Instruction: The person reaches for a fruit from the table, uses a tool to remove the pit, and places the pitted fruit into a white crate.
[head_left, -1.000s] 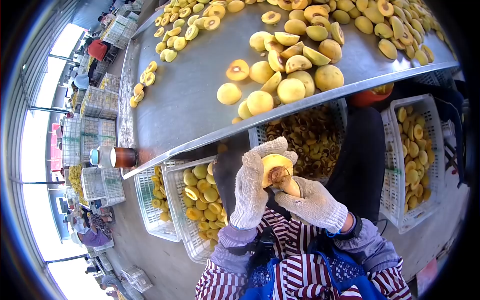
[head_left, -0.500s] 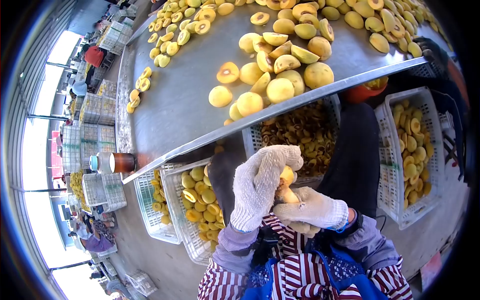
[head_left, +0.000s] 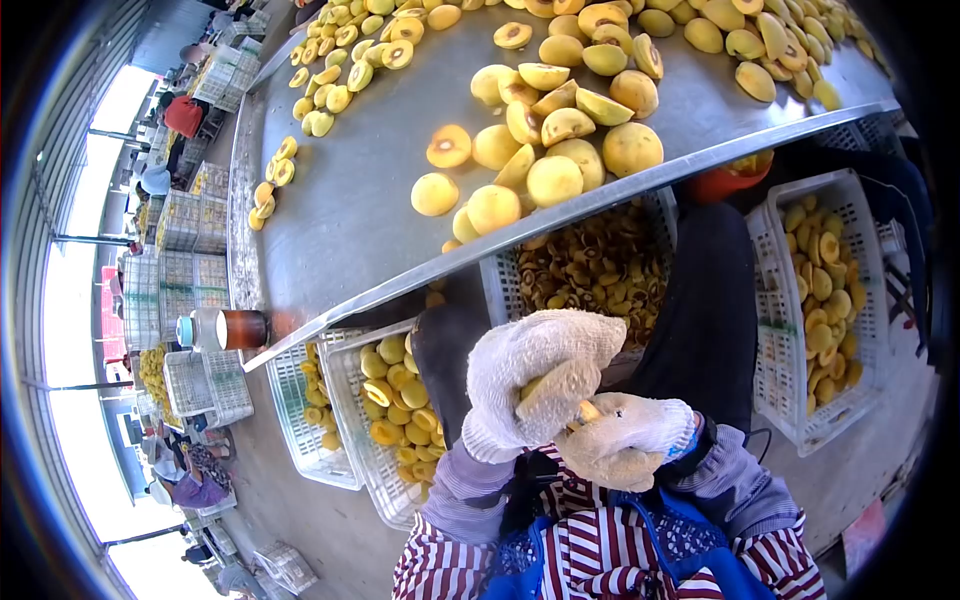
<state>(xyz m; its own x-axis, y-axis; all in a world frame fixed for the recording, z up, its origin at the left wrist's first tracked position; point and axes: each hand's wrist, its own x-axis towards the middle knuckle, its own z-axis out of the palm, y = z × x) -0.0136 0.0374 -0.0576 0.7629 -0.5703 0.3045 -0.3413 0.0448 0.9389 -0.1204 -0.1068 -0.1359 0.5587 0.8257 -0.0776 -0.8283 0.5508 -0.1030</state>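
My left hand, in a whitish knitted glove, is closed around a yellow peach half, mostly covered by the fingers. Just below and to the right, my gloved right hand is also closed. A small yellowish tip shows between the hands at the right thumb; its kind cannot be made out. Both hands are close together above my lap, in front of the metal table. On that table lie many halved yellow peaches, some cut side up.
Under the table edge, a crate contains brownish cut fruit pieces. Crates of peach halves stand at left and right. A jar with brown contents is by the table's left corner. Other people sit among stacked crates.
My left hand has turned and lowered over the fruit, which is now more covered. My right hand has shifted slightly down. The co-worker's dark-gloved hand at the table's right edge is gone from there.
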